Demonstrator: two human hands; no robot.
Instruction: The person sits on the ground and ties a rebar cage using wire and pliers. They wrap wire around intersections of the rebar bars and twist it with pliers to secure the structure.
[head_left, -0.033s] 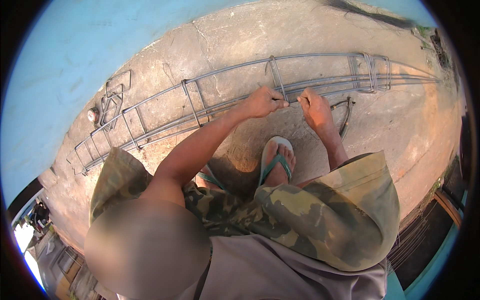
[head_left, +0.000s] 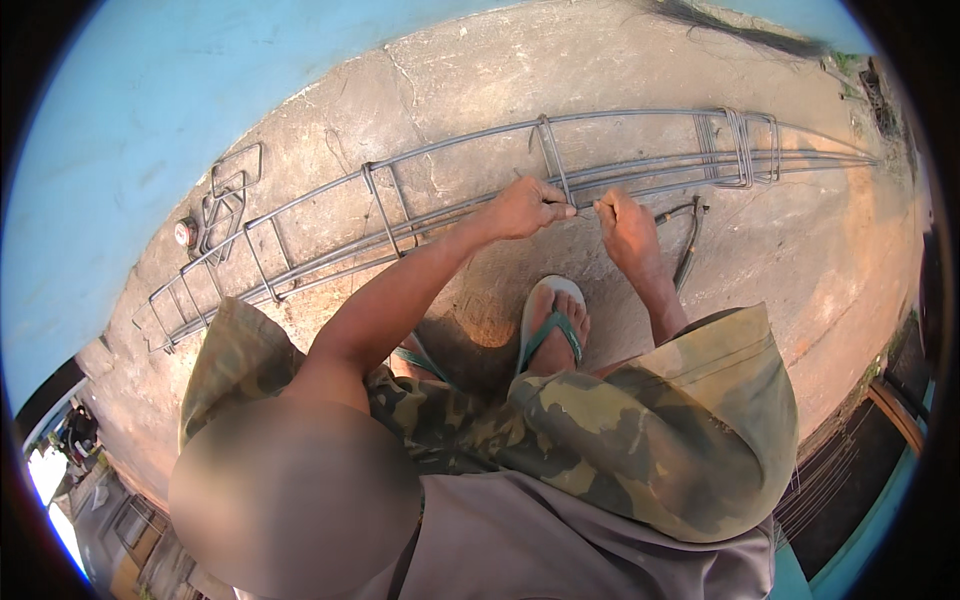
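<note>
A long rebar cage (head_left: 445, 143) of steel bars and rectangular stirrups lies across the concrete in front of me. At the near lower corner of a stirrup (head_left: 555, 160), my left hand (head_left: 522, 209) is closed in a pinch by the near bar. Just to its right my right hand (head_left: 629, 232) is also closed, thumb against fingers. A thin tie wire (head_left: 586, 211) faintly shows between the two fingertips; its ends are hidden in the fingers. Beside my right hand, a pair of pincers (head_left: 688, 255) with dark handles rests on the ground.
Several bunched stirrups (head_left: 738, 150) hang on the bars at the right. Loose stirrups (head_left: 225, 208) and a small round tin-like object (head_left: 186, 232) lie by the blue wall (head_left: 150, 110). My sandalled foot (head_left: 553, 325) is close below the cage.
My right hand has shifted slightly down and left. My left hand stays at the stirrup corner, almost unmoved.
</note>
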